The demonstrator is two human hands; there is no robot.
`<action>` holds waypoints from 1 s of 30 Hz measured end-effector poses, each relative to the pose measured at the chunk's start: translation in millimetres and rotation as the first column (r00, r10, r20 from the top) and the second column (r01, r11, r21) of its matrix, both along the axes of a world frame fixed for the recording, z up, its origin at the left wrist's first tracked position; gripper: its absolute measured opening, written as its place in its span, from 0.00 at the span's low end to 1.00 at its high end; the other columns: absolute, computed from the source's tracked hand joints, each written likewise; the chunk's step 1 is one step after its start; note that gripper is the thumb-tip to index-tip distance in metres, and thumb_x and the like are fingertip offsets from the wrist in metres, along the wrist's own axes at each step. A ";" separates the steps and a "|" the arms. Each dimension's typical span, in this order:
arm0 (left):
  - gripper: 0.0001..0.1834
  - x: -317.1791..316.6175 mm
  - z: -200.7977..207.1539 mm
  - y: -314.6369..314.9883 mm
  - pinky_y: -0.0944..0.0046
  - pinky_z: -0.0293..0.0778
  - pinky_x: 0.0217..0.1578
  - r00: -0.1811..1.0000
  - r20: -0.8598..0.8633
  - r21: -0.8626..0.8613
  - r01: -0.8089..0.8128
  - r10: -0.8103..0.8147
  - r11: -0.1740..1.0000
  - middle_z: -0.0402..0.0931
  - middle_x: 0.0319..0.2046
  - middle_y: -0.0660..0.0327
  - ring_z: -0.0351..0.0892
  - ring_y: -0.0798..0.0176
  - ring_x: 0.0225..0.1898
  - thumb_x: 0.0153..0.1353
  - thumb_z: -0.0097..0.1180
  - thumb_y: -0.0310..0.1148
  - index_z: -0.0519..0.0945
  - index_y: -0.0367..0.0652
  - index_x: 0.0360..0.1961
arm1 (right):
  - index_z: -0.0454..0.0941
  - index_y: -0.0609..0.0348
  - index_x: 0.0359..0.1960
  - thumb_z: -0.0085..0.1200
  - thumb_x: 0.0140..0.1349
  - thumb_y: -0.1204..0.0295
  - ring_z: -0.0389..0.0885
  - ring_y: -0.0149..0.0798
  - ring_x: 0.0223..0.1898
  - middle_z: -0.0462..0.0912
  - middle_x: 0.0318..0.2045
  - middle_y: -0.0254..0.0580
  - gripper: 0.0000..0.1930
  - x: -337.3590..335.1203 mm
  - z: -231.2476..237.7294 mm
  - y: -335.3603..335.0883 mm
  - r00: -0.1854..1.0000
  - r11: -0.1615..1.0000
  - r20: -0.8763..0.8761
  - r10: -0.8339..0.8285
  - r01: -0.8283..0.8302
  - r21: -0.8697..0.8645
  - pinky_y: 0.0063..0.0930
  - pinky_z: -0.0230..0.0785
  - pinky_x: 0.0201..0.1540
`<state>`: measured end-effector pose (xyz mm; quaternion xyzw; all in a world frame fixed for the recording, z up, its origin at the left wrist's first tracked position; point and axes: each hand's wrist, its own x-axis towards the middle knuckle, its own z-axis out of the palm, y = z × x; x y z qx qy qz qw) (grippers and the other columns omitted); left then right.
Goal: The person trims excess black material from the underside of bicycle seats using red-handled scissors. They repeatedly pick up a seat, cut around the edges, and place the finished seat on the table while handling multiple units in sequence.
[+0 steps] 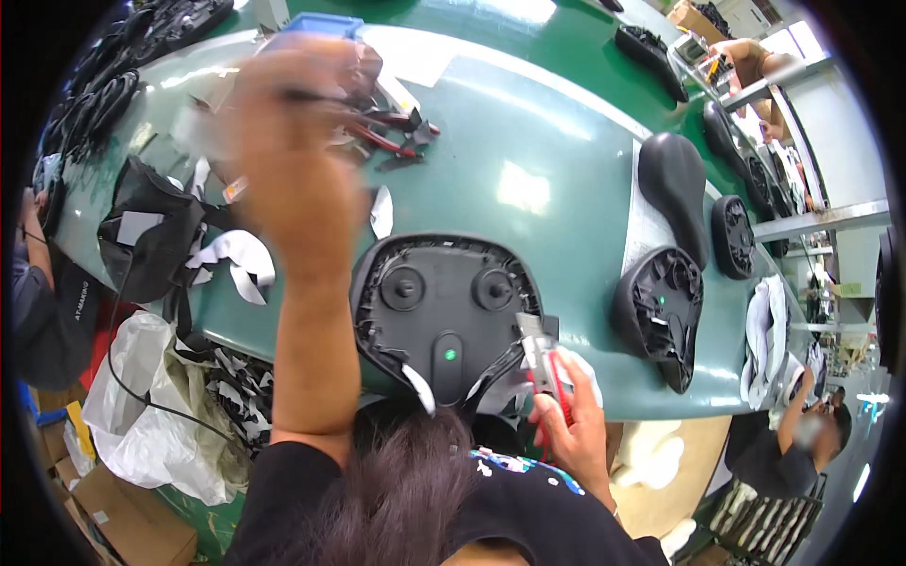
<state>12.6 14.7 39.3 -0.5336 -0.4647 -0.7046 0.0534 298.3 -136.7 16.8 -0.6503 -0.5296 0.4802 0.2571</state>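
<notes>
A wide black bicycle saddle [429, 302] lies underside up at the table's near edge, with two round mounts and a green dot showing. White strips of trim [418, 387] stick out at its near edge. My right hand [574, 424] is closed around a red-and-silver utility knife [540, 363], whose tip points away from me beside the saddle's right side. My left hand [297, 113] is raised at the far left, smeared by motion. Its fingers are too blurred to read. Red-handled pliers [382, 141] and dark scraps lie by it.
On the right rest several black saddles, one right side up [672, 184] and one turned over [661, 311]. White scraps [236, 259] and a black bag [146, 226] lie left. A blue bin [321, 24] stands far left. A white plastic bag [156, 406] hangs below. Other people work nearby.
</notes>
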 end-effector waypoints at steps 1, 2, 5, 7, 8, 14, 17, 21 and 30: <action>0.11 10.2 -18.8 4.1 0.65 0.70 0.38 0.948 -0.306 -0.277 -0.004 -0.084 0.961 0.73 0.25 0.63 0.73 0.62 0.31 0.56 0.59 0.35 0.74 0.39 0.31 | 0.60 0.61 0.63 0.54 0.62 0.73 0.75 0.25 0.19 0.81 0.30 0.39 0.28 4.1 -6.7 2.6 0.995 0.995 -0.084 -0.061 0.068 0.079 0.22 0.68 0.21; 0.11 14.8 -36.2 7.0 0.64 0.71 0.39 0.856 -0.308 -0.556 0.192 -0.415 0.808 0.75 0.29 0.60 0.75 0.59 0.33 0.55 0.60 0.35 0.75 0.40 0.34 | 0.62 0.62 0.62 0.55 0.61 0.73 0.73 0.24 0.19 0.79 0.34 0.39 0.27 3.4 -4.5 11.4 0.976 0.971 -0.150 -0.156 0.179 0.157 0.20 0.68 0.21; 0.15 8.5 -62.7 19.1 0.62 0.72 0.40 0.549 -0.030 -0.923 0.305 -0.835 0.233 0.79 0.38 0.53 0.78 0.56 0.36 0.54 0.61 0.37 0.79 0.41 0.40 | 0.64 0.65 0.59 0.56 0.60 0.75 0.73 0.24 0.21 0.78 0.33 0.37 0.25 25.4 -5.2 44.8 0.964 0.895 -0.183 -0.194 0.250 0.368 0.18 0.68 0.23; 0.14 6.8 -59.6 40.4 0.63 0.72 0.40 0.579 0.208 -0.854 0.501 -0.789 0.142 0.80 0.34 0.52 0.78 0.61 0.35 0.55 0.61 0.39 0.80 0.40 0.37 | 0.65 0.66 0.57 0.56 0.60 0.75 0.72 0.23 0.21 0.77 0.33 0.36 0.23 41.4 2.9 67.2 0.959 0.824 -0.157 -0.236 0.283 0.491 0.17 0.67 0.23; 0.17 8.1 -51.0 52.6 0.65 0.71 0.39 0.698 0.239 -0.784 0.549 -0.675 0.290 0.79 0.28 0.54 0.75 0.67 0.33 0.58 0.59 0.42 0.79 0.39 0.40 | 0.65 0.66 0.56 0.56 0.60 0.75 0.72 0.23 0.21 0.76 0.32 0.36 0.23 47.3 10.0 79.7 0.954 0.787 -0.163 -0.250 0.298 0.540 0.16 0.67 0.23; 0.09 54.4 -87.1 70.6 0.53 0.73 0.39 0.604 -0.237 -0.923 0.103 -0.761 0.370 0.78 0.37 0.48 0.77 0.48 0.41 0.56 0.52 0.33 0.75 0.36 0.31 | 0.67 0.65 0.53 0.55 0.61 0.72 0.69 0.21 0.19 0.74 0.27 0.34 0.20 68.0 41.7 192.6 0.963 0.656 -0.118 -0.242 0.252 0.711 0.14 0.63 0.23; 0.16 80.1 -44.9 65.9 0.59 0.73 0.45 -0.170 0.286 -0.799 0.501 -0.943 -0.333 0.79 0.39 0.51 0.78 0.52 0.42 0.59 0.56 0.36 0.78 0.36 0.43 | 0.71 0.64 0.51 0.59 0.58 0.71 0.68 0.20 0.19 0.74 0.26 0.31 0.20 88.7 44.5 291.2 0.982 0.720 -0.009 -0.190 0.146 0.678 0.14 0.61 0.22; 0.09 97.4 -84.1 108.3 0.65 0.73 0.36 0.416 0.409 -0.481 0.854 -0.812 0.196 0.78 0.29 0.55 0.78 0.60 0.33 0.60 0.58 0.32 0.79 0.35 0.33 | 0.75 0.63 0.45 0.61 0.53 0.72 0.70 0.23 0.20 0.75 0.25 0.31 0.18 100.6 5.1 462.0 0.968 0.783 -0.214 -0.131 0.234 0.577 0.17 0.63 0.22; 0.06 86.8 -99.8 108.5 0.63 0.74 0.33 0.576 0.319 -0.656 0.707 -0.753 0.262 0.78 0.29 0.56 0.79 0.57 0.31 0.58 0.60 0.29 0.79 0.36 0.29 | 0.76 0.56 0.48 0.65 0.48 0.67 0.76 0.32 0.28 0.77 0.29 0.35 0.23 54.0 -79.3 680.7 0.894 0.826 -0.385 -0.231 0.389 0.408 0.30 0.71 0.30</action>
